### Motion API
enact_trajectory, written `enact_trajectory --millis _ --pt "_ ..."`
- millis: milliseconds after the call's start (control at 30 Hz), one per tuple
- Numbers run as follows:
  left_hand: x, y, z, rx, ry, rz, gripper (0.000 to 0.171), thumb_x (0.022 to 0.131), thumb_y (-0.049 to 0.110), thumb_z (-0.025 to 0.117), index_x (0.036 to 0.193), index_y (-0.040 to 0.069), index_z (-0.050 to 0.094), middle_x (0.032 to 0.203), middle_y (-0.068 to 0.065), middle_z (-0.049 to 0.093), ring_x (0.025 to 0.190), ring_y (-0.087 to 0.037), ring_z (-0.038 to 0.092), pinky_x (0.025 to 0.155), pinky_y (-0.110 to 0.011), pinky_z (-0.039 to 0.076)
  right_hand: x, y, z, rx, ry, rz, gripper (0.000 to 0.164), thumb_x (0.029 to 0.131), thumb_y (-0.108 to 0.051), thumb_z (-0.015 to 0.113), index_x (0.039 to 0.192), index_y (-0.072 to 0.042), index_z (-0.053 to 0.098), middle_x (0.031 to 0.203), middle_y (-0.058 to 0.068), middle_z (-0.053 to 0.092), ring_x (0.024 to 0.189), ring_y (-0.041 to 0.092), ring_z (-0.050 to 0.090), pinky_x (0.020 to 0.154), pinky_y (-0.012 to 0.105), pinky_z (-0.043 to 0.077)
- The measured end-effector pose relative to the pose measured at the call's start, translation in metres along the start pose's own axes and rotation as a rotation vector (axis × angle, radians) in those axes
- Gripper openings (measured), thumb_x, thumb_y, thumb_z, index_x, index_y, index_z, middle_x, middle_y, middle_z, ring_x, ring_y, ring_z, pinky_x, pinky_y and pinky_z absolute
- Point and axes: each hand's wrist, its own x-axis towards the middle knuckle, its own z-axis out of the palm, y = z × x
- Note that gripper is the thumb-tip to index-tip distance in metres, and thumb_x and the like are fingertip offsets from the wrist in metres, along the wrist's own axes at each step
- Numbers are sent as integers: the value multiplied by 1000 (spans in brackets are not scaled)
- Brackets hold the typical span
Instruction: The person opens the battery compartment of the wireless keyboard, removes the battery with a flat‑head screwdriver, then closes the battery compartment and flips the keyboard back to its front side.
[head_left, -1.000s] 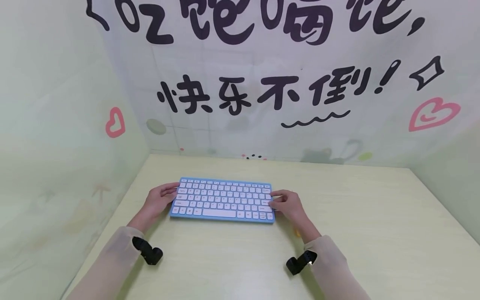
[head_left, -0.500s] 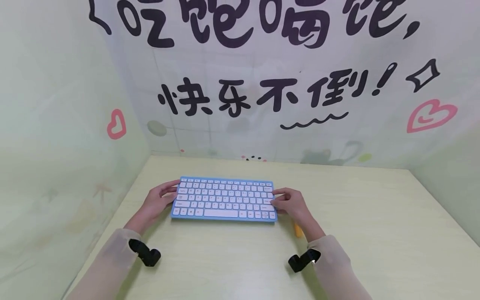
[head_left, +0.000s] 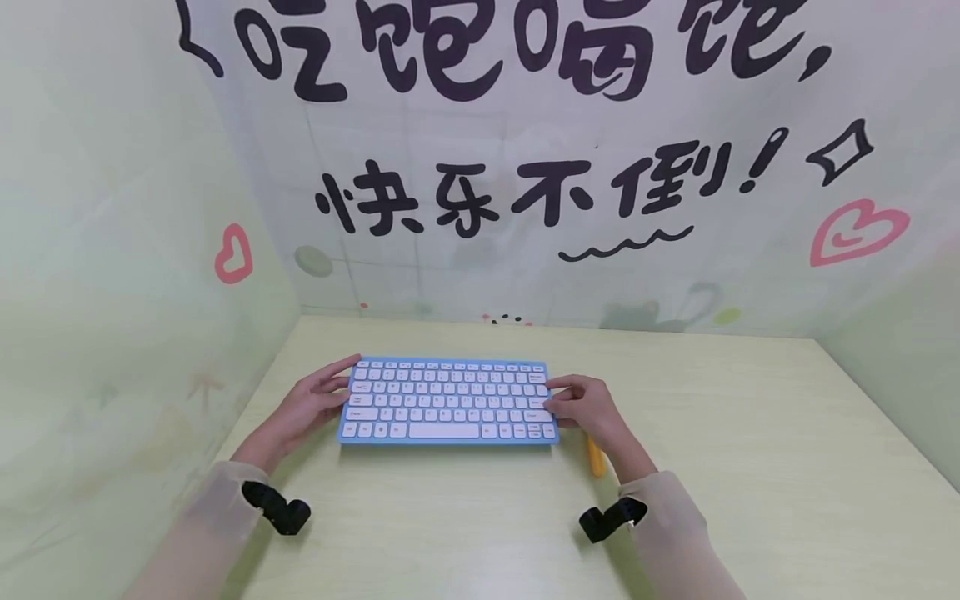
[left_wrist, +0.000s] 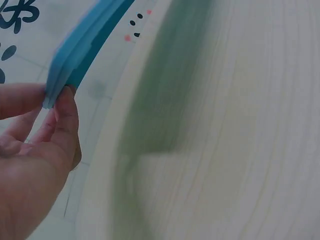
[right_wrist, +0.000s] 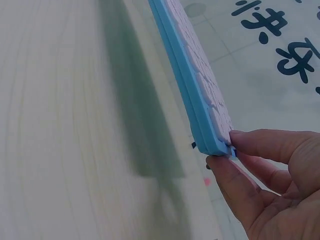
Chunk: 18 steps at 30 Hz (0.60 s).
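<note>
A blue keyboard with white keys hangs level above the table, held at both short ends. Its left end is pinched by my left hand; in the left wrist view the thumb and fingers meet the keyboard's blue corner from both faces. On the opposite end, my right hand pinches the edge between thumb and fingers, as the right wrist view shows at the keyboard's corner. A shadow falls on the tabletop beneath it.
An orange stick-like object lies on the pale wooden table beside my right wrist, partly hidden by it. A printed backdrop with black lettering rises behind the table, with side walls left and right.
The keyboard stays between both hands, turning slightly so its long edge looks more level. My left forearm shifts a little left, and more of the orange object shows.
</note>
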Motion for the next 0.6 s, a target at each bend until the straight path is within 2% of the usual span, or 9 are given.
enact_trajectory --millis 233,433,600 --pt "-6 4 5 -80 -36 1 49 98 9 39 145 11 25 119 -3 55 93 -14 60 78 -27 49 0 -2 -2 -5 -8 -7 33 81 2 66 113 4 61 84 14 59 68 19 61 68 36 53" --pt "-12 12 10 -236 -75 12 49 101 11 31 148 18 17 115 0 58 81 -14 63 65 -26 52 2 -4 -1 -22 1 14 32 81 2 66 112 1 63 84 13 60 68 20 61 70 37 52" --pt "-16 22 14 -246 -60 40 49 101 14 31 148 21 17 116 -2 58 80 -16 65 64 -26 51 2 -5 0 -21 -7 30 32 81 1 66 113 1 63 85 13 60 69 20 61 70 37 52"
